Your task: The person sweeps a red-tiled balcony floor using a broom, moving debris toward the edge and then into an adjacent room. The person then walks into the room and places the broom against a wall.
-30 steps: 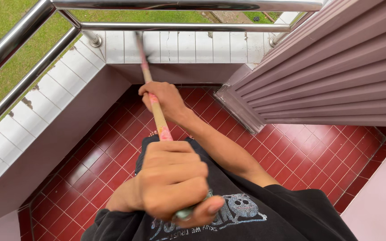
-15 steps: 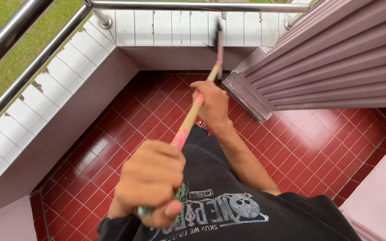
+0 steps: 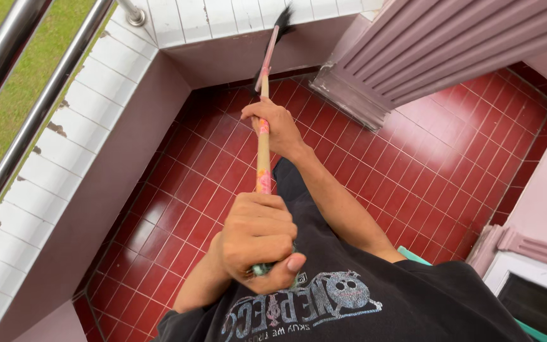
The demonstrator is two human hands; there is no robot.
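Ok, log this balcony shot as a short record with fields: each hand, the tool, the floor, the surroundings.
left hand: fist closed round the near end of the handle
right hand: gripping the handle farther along
tool: long pink and tan broom handle, dark bristles up by the white tiled ledge
floor: glossy red tiled floor
surroundings: steel railing, pink louvred panel

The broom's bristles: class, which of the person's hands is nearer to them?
Right. The right hand grips the broom handle partway up, closer to the bristles by the far wall. The left hand holds the handle's near end, against the person's body.
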